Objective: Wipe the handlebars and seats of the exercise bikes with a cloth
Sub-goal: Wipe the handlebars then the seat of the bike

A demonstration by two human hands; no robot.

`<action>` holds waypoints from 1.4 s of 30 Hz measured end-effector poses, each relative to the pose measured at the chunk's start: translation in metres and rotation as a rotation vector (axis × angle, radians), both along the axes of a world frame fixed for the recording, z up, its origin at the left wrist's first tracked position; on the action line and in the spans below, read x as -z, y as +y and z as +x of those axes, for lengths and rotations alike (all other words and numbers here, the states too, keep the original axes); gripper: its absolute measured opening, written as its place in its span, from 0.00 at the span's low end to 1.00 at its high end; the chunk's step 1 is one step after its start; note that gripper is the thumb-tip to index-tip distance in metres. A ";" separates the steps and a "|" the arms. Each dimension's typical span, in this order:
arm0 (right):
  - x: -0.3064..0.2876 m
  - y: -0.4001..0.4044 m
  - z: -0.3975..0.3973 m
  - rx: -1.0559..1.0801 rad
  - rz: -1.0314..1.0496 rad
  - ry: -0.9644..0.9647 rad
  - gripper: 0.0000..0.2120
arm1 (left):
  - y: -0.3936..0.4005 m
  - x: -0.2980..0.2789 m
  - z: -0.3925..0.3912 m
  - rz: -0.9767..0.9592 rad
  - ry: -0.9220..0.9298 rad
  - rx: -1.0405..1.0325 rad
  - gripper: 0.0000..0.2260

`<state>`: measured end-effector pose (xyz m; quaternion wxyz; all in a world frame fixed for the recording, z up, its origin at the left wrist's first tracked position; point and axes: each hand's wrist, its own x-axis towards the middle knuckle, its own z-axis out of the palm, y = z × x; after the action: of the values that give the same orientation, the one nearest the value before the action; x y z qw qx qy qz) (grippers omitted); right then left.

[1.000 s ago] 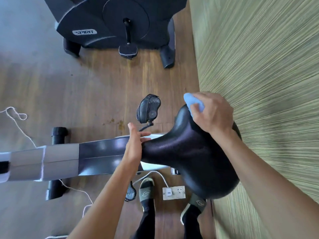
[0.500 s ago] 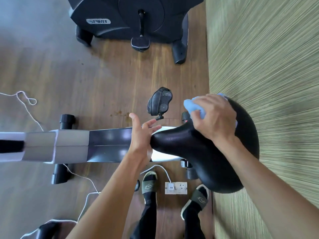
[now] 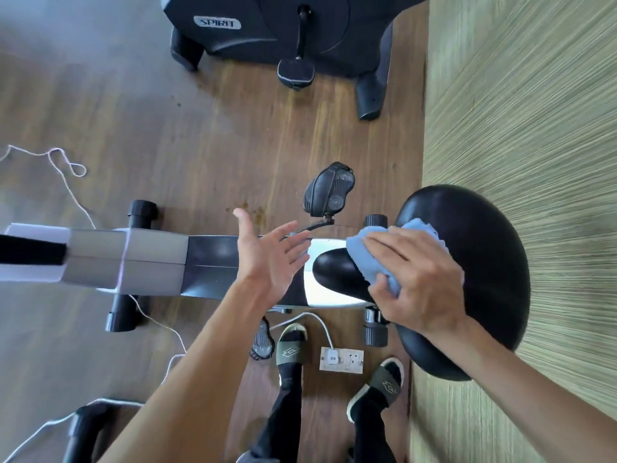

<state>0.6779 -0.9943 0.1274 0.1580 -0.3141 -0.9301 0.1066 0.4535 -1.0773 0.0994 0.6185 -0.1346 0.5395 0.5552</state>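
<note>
A white cord [image 3: 71,192] is lying looped on the wooden floor [image 3: 173,145] at the far left; beside it the grey frame [image 3: 133,259] of the near bike is being seen from above, running rightward toward the seat; a second bike marked SPIRIT [image 3: 267,25] is standing at the top, well apart, and its seat and handlebars are not being shown.

The left hand [image 3: 270,259] is being held spread and flat-fingered above the frame, gripping nothing, just beside the narrow nose of the seat; whether it is touching the frame cannot be told.

The blue cloth [image 3: 374,259] is being pressed onto the neck of the black seat [image 3: 480,262] by the right hand [image 3: 420,282]; the fingers are lying fairly straight over the top while the thumb is curling round the bunched lower edge, so the cloth is being pinched as well as pressed.

The cloth is judged light, soft and easily bunched, best kept wadded in the palm; the seat is judged padded yet firm, smooth and somewhat slippery under cloth, fixed on its post, so it is likely being best steadied at the nose while broad strokes are carried toward the wide rear beside the woven wall covering [image 3: 534,128].
</note>
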 end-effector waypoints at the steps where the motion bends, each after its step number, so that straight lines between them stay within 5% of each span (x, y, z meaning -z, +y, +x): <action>1: 0.004 -0.006 -0.017 -0.021 -0.012 -0.008 0.20 | -0.001 0.001 0.003 -0.001 -0.004 0.017 0.51; 5: 0.009 -0.015 -0.056 -0.221 -0.009 0.005 0.20 | -0.004 0.004 0.014 0.008 -0.019 0.042 0.52; 12: 0.008 -0.006 0.067 -0.389 0.181 -0.169 0.27 | -0.011 0.008 0.028 0.071 -0.042 0.114 0.51; 18: 0.028 -0.031 -0.044 -0.427 0.271 -0.092 0.20 | -0.010 -0.001 0.019 0.079 -0.032 0.063 0.52; 21: 0.029 -0.032 -0.024 -0.409 0.308 -0.088 0.20 | -0.012 -0.003 0.010 0.056 0.063 0.069 0.49; 26: 0.013 -0.031 0.082 -0.184 0.193 -0.142 0.27 | -0.006 -0.005 0.020 0.011 0.236 0.201 0.43; 33: 0.024 -0.022 -0.037 -0.119 0.110 0.023 0.22 | 0.018 -0.018 0.047 -0.067 0.317 0.125 0.35; 37: 0.018 -0.004 -0.007 -0.169 0.099 0.028 0.21 | 0.036 -0.017 0.054 -0.156 0.310 -0.059 0.36; 42: -0.004 0.100 0.055 0.396 -0.077 0.001 0.23 | 0.048 -0.019 0.075 -0.236 0.392 -0.092 0.40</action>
<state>0.7332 -0.8942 0.1315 0.1643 -0.4966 -0.8453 0.1091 0.5282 -1.0296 0.1180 0.4558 -0.1199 0.7039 0.5313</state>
